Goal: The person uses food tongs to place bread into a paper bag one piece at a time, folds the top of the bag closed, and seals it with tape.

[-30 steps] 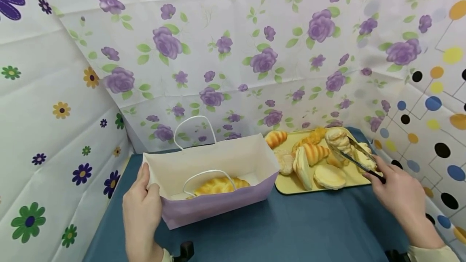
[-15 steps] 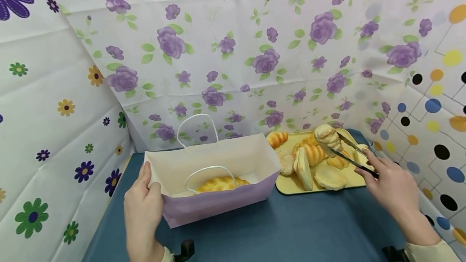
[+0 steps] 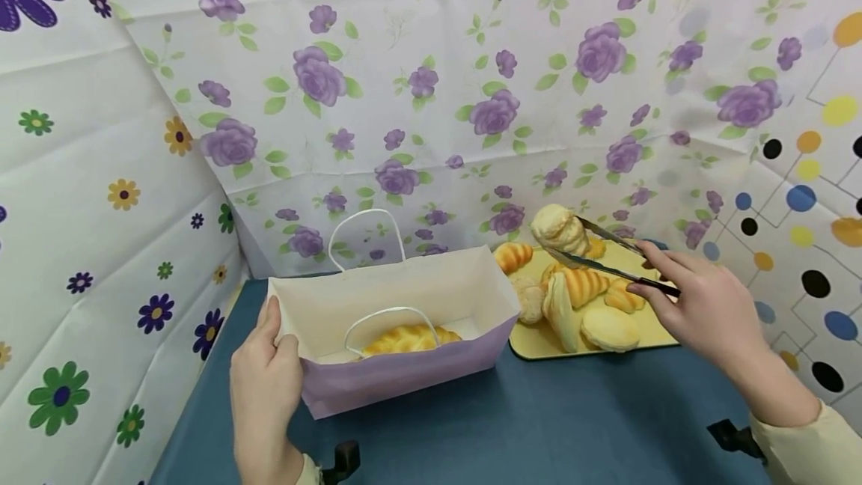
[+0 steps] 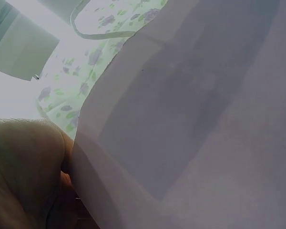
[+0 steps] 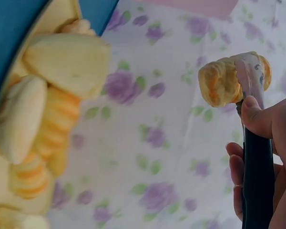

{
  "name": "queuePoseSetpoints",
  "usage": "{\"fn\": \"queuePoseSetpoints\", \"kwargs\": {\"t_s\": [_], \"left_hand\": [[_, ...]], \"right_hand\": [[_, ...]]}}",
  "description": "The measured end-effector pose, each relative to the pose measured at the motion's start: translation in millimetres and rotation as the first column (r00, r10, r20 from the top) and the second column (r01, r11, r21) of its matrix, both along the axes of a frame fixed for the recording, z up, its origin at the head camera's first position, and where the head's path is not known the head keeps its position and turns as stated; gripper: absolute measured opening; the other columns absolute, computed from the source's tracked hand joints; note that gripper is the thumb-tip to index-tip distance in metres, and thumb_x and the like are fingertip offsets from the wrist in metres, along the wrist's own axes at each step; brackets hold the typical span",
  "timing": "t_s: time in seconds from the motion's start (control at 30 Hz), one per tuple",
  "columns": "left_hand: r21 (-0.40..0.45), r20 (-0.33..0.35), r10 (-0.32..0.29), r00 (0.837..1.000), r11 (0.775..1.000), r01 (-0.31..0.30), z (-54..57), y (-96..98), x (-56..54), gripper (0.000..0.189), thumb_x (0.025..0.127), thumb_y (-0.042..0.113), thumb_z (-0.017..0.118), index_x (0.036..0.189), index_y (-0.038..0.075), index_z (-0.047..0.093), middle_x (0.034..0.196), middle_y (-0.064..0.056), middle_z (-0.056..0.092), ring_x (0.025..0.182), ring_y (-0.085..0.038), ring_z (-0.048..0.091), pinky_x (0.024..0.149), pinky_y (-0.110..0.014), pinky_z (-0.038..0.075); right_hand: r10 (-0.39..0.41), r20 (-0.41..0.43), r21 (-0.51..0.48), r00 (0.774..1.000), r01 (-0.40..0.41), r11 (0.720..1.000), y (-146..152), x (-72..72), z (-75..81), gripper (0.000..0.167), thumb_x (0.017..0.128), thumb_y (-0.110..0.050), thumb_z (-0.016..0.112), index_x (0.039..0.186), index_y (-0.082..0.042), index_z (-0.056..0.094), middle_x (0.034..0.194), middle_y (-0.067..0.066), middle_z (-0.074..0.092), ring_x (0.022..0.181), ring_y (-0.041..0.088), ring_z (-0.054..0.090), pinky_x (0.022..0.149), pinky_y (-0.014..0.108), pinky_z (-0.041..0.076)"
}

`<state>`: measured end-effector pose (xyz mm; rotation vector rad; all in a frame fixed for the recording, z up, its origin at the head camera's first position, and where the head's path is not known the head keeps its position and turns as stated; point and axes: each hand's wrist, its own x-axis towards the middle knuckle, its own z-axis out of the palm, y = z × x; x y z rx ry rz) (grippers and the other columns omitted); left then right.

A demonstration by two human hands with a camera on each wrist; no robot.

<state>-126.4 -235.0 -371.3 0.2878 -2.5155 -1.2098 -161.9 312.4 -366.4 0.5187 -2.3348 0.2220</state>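
- My right hand [image 3: 707,302] grips the tongs [image 3: 613,270] by their dark handle, with the thumb on one side and the fingertips curled in from the other. My grip is partway closed, the two arms standing apart by the thickness of the roll between them.
- The tongs reach from my fingers toward my left, their tips a little higher than the handle in the head view.
- The twisted roll [image 3: 559,229] is pinched between the tips, raised over the far part of the yellow tray [image 3: 655,329] and clear of the other bread [image 3: 586,285] there. In the right wrist view its long axis lies crosswise to the tongs.
- My left hand [image 3: 266,388] pinches the near left edge of the paper bag [image 3: 404,378], thumb on the side toward me. The left wrist view is dim and mostly filled by paper, so I can't tell how each finger sits behind the edge.
- The bag stands with its mouth up and its white handles [image 3: 364,211] raised; its long axis runs left to right, the right end slanting farther from me, just beside the tray.
- Inside the bag lies a golden loaf [image 3: 404,339], lengthwise along it, partly hidden by the front wall.
- Bag and tray sit on a blue cloth [image 3: 539,425].
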Motion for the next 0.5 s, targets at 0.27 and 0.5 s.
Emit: {"fn": "queuePoseSetpoints", "kwargs": {"t_s": [0.27, 0.5], "left_hand": [[0.016, 0.002, 0.002, 1.000, 1.000, -0.002, 0.6, 0.8, 0.7, 0.057, 0.106, 0.011, 0.039, 0.164, 0.006, 0.038, 0.170, -0.002, 0.033, 0.156, -0.033, 0.032, 0.096, -0.055, 0.040], [0.005, -0.020, 0.005, 1.000, 1.000, -0.005, 0.4, 1.6, 0.9, 0.058, 0.106, 0.010, 0.039, 0.163, 0.005, 0.039, 0.169, -0.003, 0.035, 0.155, -0.032, 0.034, 0.095, -0.055, 0.041]], "right_hand": [[0.100, -0.024, 0.036, 0.995, -0.099, 0.994, -32, -3.2, 34.6, 0.070, 0.082, -0.009, 0.079, 0.150, -0.012, 0.065, 0.115, 0.015, 0.077, 0.076, 0.032, 0.068, 0.057, 0.045, 0.040], [0.231, -0.023, 0.059, 0.973, -0.230, 0.971, -63, -6.4, 59.0, 0.060, 0.106, -0.049, 0.064, 0.151, -0.010, 0.064, 0.119, 0.012, 0.077, 0.079, 0.029, 0.070, 0.064, 0.050, 0.050]]}}
